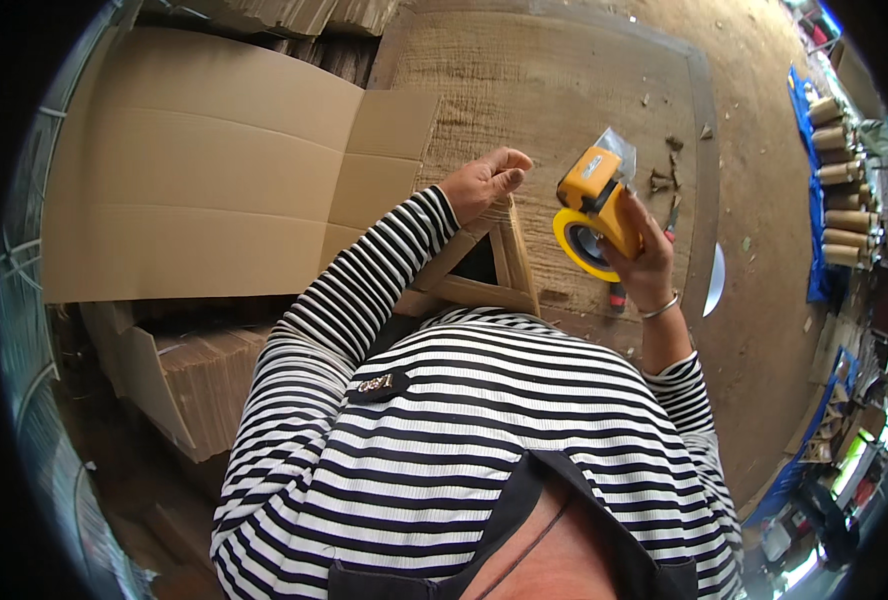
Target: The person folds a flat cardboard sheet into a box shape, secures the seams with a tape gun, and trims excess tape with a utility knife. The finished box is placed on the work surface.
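Observation:
My right hand [643, 259] grips a yellow-orange tape dispenser [590, 176] above the wooden board. A roll of tape with a yellow rim [566, 231] is mounted on it, and a piece of clear film [619, 150] shows at its far end. My left hand [485, 180], fingers bent, is over the top corner of a cardboard piece with a triangular opening [520, 259], close to my body; whether it grips that corner cannot be told. Left of it lies a large opened-out cardboard sheet [211, 180] with crease lines.
A worn wooden board [481, 67] lies in front of me. Red-handled tools [618, 298] lie partly hidden near my right hand, with dark scraps [660, 180] beyond. Stacked cardboard [215, 382] is at the lower left. Brown rolls [845, 217] line a blue sheet [817, 247] at far right.

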`<state>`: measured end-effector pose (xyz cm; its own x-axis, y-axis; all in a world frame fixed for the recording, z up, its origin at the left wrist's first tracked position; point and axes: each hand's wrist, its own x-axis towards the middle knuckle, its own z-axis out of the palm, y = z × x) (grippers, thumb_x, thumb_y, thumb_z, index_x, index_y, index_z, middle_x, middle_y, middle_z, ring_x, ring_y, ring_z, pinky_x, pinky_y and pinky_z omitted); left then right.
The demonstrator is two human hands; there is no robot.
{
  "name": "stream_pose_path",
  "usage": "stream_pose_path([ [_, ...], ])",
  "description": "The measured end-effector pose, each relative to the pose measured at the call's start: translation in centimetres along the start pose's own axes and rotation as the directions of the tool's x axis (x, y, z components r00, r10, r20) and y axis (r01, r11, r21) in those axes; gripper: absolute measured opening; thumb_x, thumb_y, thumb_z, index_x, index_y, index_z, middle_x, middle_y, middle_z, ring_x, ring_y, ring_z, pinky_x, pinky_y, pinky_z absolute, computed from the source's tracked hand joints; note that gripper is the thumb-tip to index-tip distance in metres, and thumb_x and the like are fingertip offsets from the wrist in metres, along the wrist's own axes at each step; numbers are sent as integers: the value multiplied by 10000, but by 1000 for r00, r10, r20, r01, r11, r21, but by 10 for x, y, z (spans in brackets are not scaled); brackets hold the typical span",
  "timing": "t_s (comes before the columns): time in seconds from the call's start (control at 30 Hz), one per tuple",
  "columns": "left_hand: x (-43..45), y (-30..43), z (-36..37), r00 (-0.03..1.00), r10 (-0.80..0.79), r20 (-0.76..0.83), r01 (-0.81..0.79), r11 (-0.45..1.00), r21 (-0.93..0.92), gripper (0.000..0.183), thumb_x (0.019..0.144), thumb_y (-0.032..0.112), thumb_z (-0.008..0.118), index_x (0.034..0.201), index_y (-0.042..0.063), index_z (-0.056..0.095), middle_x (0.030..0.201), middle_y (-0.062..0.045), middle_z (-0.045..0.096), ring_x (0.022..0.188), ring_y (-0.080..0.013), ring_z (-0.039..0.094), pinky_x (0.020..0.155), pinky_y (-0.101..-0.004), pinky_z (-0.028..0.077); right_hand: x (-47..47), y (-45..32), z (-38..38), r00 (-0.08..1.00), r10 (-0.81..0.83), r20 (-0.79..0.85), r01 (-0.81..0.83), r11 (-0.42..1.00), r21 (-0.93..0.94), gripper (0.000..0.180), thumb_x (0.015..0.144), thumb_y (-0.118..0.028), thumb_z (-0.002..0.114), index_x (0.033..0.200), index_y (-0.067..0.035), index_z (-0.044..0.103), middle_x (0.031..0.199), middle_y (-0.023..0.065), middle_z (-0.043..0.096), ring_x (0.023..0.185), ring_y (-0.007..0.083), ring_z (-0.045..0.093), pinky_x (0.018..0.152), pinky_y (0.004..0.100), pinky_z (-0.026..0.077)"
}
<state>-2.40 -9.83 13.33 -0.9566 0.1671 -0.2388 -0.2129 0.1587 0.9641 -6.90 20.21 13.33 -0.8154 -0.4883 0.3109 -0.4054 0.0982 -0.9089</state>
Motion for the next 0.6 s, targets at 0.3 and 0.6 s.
stream_pose_path([
  [0.3,-18,40,-12,992,125,-14,-120,902,-414,443,1019,417,476,1157,17,606,1050,-88,640,969,-143,608,906,-304,508,36,-82,11,932,-314,182,363,820,-442,765,606,-13,850,1320,-147,612,937,118,648,761,269,657,661,348,550],
  [0.6,-50,22,-41,943,-72,-326,-109,857,-504,203,996,217,580,934,27,614,794,-18,596,688,-112,593,701,-265,555,36,-74,-11,938,-164,307,306,809,-501,729,616,-68,849,1298,-209,631,858,70,636,715,248,654,636,348,548],
])
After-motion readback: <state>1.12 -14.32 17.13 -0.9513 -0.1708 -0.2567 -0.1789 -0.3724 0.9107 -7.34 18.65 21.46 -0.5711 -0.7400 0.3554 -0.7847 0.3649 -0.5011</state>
